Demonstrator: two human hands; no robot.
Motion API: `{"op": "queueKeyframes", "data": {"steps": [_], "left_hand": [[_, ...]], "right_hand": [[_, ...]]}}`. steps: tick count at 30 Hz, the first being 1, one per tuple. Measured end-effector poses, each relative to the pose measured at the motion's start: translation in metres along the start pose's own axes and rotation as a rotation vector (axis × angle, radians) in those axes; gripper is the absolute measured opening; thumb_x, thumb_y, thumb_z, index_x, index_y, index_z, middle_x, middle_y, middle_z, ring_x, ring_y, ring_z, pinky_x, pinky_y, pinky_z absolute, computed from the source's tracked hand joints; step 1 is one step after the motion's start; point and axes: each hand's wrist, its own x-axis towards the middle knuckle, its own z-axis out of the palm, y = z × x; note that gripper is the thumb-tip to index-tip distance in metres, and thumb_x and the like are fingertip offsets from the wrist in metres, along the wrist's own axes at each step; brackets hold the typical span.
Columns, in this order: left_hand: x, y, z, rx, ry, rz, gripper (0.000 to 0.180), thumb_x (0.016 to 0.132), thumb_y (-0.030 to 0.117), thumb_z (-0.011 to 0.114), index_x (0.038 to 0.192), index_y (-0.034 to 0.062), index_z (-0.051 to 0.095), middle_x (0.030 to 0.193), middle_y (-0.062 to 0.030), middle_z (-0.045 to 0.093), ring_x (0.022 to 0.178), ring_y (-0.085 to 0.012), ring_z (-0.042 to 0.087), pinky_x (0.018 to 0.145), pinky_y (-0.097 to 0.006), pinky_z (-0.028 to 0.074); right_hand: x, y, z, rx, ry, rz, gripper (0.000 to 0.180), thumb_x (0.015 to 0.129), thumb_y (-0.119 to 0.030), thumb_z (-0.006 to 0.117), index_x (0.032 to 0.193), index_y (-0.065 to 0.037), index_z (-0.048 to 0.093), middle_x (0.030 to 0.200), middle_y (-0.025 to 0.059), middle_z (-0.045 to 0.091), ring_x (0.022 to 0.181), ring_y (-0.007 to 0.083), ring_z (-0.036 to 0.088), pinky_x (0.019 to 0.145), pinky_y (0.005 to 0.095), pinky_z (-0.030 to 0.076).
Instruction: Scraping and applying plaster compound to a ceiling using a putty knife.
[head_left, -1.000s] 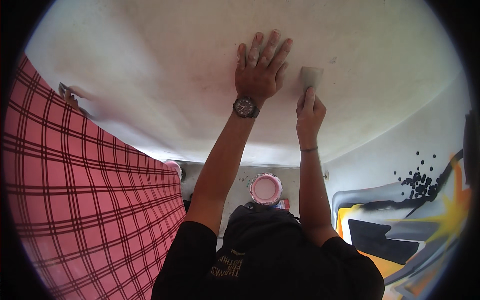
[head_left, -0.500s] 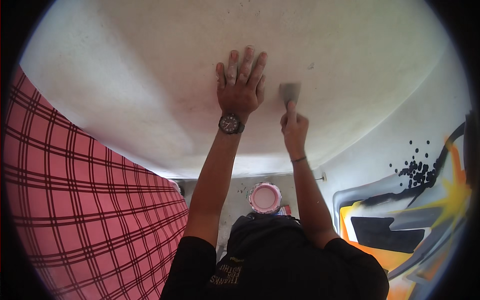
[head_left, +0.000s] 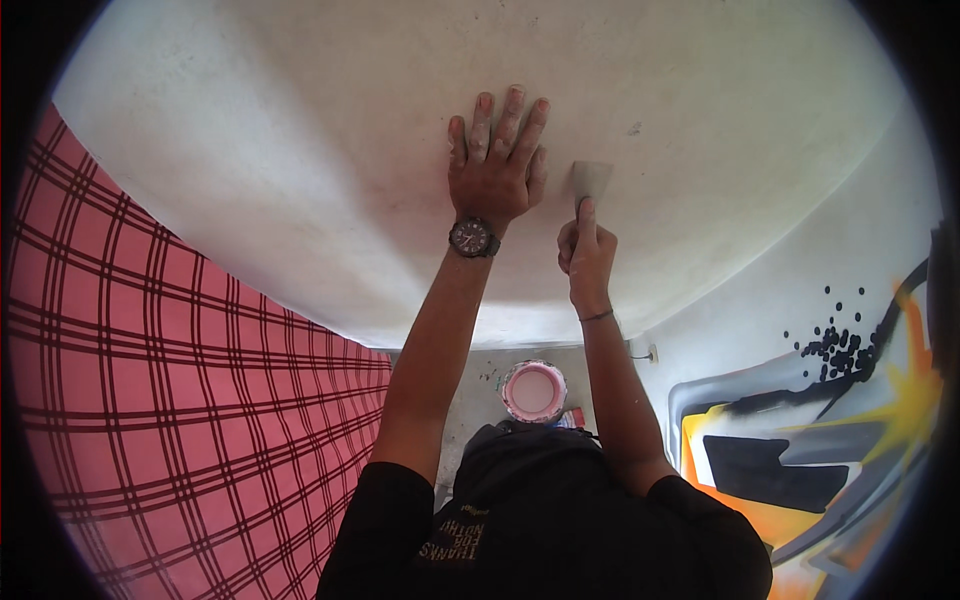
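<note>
My left hand [head_left: 497, 165] lies flat on the pale wall [head_left: 330, 130], its fingers stretched out and smudged with whitish dust. A dark watch [head_left: 473, 237] is on that wrist. To its right, my right hand [head_left: 588, 250] grips a putty knife [head_left: 592, 178], with the thumb laid along the handle toward the blade. The broad flat blade points up and is at the wall surface; whether its edge presses on it I cannot tell. Most of the handle is hidden inside my fist. A thin band [head_left: 597, 315] circles the right wrist.
Below on the floor stands a round paint-smeared bucket [head_left: 533, 391] with pinkish-white contents. Beside it lies a small red and blue item [head_left: 572, 418]. A pink wall with dark checked lines [head_left: 200, 400] rises at left; a spray-painted wall [head_left: 780, 470] stands at right.
The putty knife's blade looks lighter and its angle differs slightly. Both hands appear a little farther right in the picture, along with the background. My left hand stays flat on the wall.
</note>
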Motion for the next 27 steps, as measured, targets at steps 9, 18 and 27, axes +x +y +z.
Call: {"op": "queueKeyframes", "data": {"steps": [9, 18, 27], "left_hand": [[0.002, 0.001, 0.001, 0.020, 0.005, 0.009, 0.051, 0.092, 0.032, 0.051, 0.143, 0.0264, 0.055, 0.157, -0.0026, 0.041, 0.147, -0.0306, 0.032, 0.122, -0.053, 0.014], [0.003, 0.008, 0.003, 0.000, 0.004, 0.013, 0.052, 0.092, 0.032, 0.051, 0.144, 0.0267, 0.055, 0.157, -0.0021, 0.041, 0.148, -0.0298, 0.030, 0.122, -0.052, 0.013], [0.006, 0.014, 0.008, -0.001, 0.010, 0.026, 0.053, 0.092, 0.032, 0.051, 0.144, 0.0274, 0.054, 0.157, -0.0013, 0.041, 0.147, -0.0293, 0.032, 0.122, -0.052, 0.014]], "right_hand": [[0.001, 0.018, -0.009, -0.059, 0.060, -0.063, 0.063, 0.100, -0.053, 0.055, 0.056, -0.008, 0.049, 0.049, -0.0030, 0.039, 0.040, 0.0052, 0.033, 0.038, 0.0234, 0.021], [0.005, 0.025, -0.022, -0.091, 0.071, -0.077, 0.063, 0.101, -0.049, 0.055, 0.055, -0.007, 0.050, 0.048, -0.0040, 0.039, 0.042, 0.0050, 0.034, 0.040, 0.0243, 0.023], [0.008, 0.014, -0.033, -0.070, -0.013, -0.194, 0.056, 0.106, -0.039, 0.048, 0.063, -0.004, 0.054, 0.051, -0.0047, 0.039, 0.046, 0.0042, 0.033, 0.044, 0.0249, 0.024]]}}
